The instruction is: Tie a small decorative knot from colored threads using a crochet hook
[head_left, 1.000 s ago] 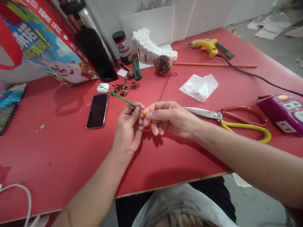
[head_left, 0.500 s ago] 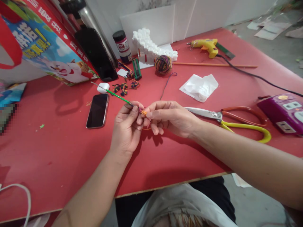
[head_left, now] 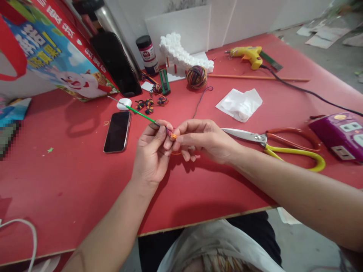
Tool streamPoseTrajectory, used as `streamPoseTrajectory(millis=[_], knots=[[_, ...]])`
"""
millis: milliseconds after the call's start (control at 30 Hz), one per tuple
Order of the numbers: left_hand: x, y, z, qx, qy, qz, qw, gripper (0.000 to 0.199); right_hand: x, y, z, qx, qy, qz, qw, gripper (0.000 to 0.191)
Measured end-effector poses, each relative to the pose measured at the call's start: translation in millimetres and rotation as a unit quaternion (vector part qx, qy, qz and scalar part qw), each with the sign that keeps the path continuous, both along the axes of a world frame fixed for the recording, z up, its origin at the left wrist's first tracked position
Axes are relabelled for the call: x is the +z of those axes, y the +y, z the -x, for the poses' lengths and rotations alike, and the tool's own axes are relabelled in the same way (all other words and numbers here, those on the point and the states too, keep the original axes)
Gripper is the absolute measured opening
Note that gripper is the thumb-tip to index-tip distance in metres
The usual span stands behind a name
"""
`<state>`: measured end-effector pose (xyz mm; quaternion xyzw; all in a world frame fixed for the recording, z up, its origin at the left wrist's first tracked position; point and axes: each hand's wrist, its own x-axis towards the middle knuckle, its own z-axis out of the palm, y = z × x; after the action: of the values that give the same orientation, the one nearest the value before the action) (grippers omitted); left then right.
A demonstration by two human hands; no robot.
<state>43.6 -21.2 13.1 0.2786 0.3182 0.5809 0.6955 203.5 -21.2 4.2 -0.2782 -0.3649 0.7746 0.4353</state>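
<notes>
Inside the table edge (head_left: 198, 223), hands (head_left: 151, 147) (head_left: 205, 139) pinch yarn (head_left: 172, 136).

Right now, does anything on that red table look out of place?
Slightly: a crumpled white paper lies beyond the scissors and a green scrap left of the flat phone, both like stray litter. Nothing looks spilled.

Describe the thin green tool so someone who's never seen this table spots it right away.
Start from the red table and find the phone lying flat on it. Just beyond it, the thin green tool slants out of the left hand. Its straight green shaft with a slim metal end sets it apart from the rounded white object and knotted yarn pieces nearby.
</notes>
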Motion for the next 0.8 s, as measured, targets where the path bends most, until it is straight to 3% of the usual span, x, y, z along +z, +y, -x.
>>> streamPoseTrajectory(millis=[167,500,667,800], knots=[[-1.7,-1.5,0.6,-0.005,0.007,-0.015,1.000,0.010,-2.1,-0.6,0.5,-0.012,-0.002,-0.023,1.000,0.023],[-1.6,-2.5,1.1,0.031,0.077,-0.020,0.996,0.008,-3.3,-0.8,0.1,-0.081,-0.029,-0.045,0.995,0.009],[1.6,-5.6,-0.2,0.059,0.114,-0.043,0.991,0.008,-2.9,-0.3,1.8,-0.070,-0.054,-0.032,0.996,0.012],[2.2,-6.8,-1.7,0.065,0.127,-0.061,0.988,0.006,-2.4,-0.2,2.7,-0.056,-0.019,-0.025,0.998,0.010]])
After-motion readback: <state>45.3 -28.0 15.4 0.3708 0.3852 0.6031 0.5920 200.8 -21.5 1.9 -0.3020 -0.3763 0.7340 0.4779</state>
